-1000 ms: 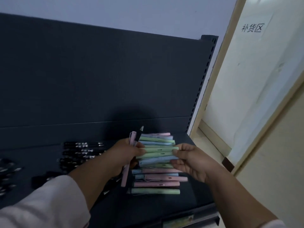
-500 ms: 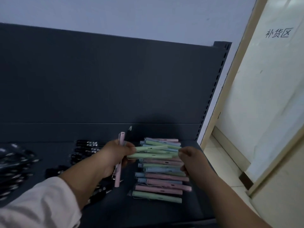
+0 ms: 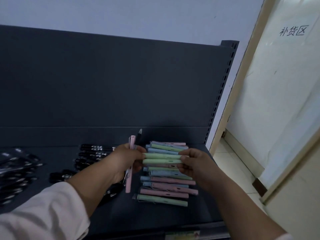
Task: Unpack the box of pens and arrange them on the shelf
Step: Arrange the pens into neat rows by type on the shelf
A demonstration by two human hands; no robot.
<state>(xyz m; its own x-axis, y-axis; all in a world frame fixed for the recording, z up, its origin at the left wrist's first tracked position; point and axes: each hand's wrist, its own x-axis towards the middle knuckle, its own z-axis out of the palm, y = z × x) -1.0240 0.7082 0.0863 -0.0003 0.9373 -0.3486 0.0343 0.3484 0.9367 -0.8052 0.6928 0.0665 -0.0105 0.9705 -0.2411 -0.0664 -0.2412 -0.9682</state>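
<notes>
Head cam: two green pens (image 3: 161, 158) held level betw both hands above pastel pen stack (image 3: 166, 181) on dark shelf (image 3: 155, 220). Left hand (image 3: 127, 159) pinches their left ends, also grips upright pink pen (image 3: 130, 163) + black pen (image 3: 138, 137). Right hand (image 3: 194, 161) pinches right ends.

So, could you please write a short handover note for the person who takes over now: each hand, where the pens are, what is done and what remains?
Left hand: grips an upright pink pen and a black pen, and pinches one end of two green pens.
Right hand: pinches the other end of the green pens.
Done: pastel pens piled on the shelf; black pens lie to their left.
Left: lay down the held pens. No box is in view.
</notes>
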